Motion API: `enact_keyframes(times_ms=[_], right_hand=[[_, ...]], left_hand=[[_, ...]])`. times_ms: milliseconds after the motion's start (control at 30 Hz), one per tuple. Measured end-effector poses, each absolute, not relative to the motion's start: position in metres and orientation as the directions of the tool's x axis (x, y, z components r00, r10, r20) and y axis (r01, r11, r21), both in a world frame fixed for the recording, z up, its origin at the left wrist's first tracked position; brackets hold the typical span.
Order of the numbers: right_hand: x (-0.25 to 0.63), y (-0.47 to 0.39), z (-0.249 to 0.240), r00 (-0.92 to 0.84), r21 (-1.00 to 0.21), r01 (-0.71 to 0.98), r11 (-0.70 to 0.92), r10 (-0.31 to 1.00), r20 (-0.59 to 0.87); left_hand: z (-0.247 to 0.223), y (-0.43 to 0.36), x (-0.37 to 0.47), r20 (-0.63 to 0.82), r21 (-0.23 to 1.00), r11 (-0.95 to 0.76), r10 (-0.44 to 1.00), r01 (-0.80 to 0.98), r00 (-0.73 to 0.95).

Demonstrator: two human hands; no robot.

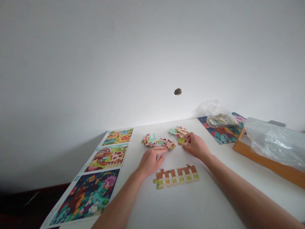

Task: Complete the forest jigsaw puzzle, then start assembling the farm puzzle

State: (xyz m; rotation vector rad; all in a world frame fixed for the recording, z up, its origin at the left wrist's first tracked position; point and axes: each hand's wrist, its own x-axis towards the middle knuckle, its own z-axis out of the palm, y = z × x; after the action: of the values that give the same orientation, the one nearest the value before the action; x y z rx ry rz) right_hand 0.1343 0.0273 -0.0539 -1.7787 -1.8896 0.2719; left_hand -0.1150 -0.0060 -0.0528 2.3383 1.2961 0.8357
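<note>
My left hand (152,159) rests on the white table with its fingers stretched out, their tips at a loose puzzle piece (169,145) with a brown-spotted print. Just beyond it is a small heap of puzzle pieces (149,140). My right hand (197,146) is closed, thumb and fingers on a green and brown-spotted puzzle piece (181,141). More pieces (180,130) lie right behind that hand. Nearer to me lies a joined strip of puzzle pieces (176,176) showing a white fence over green and brown; neither hand touches it.
Along the table's left edge lies a sheet with three printed pictures (106,157). At the back right, a clear bag of puzzle pieces (221,120) sits on a dark printed picture (220,135). An orange-edged box (267,163) with clear plastic (276,140) stands at right. A wall rises behind.
</note>
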Motion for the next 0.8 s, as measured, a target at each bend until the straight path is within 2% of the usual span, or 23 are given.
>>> enact_keyframes(times_ms=[267, 400, 533, 667, 800], right_hand=[[0.133, 0.022, -0.052, 0.034, -0.427, 0.899, 0.099, 0.956, 0.293], [0.129, 0.022, -0.052, -0.140, -0.440, 0.837, 0.326, 0.904, 0.403], [0.121, 0.018, -0.051, -0.345, -0.383, 0.747, 0.543, 0.810, 0.475], [0.109, 0.016, -0.052, -0.433, -0.328, 0.743, 0.583, 0.793, 0.428], [0.103, 0.019, -0.050, -0.425, -0.316, 0.763, 0.563, 0.807, 0.410]], left_hand=[[-0.053, -0.005, -0.115, 0.332, 0.545, -0.539, 0.842, 0.642, 0.425], [-0.053, -0.006, -0.115, 0.321, 0.546, -0.544, 0.838, 0.637, 0.441], [-0.056, -0.005, -0.116, 0.332, 0.569, -0.584, 0.807, 0.579, 0.488], [-0.061, -0.001, -0.116, 0.408, 0.602, -0.596, 0.802, 0.532, 0.436], [-0.062, 0.003, -0.115, 0.454, 0.596, -0.530, 0.842, 0.603, 0.292]])
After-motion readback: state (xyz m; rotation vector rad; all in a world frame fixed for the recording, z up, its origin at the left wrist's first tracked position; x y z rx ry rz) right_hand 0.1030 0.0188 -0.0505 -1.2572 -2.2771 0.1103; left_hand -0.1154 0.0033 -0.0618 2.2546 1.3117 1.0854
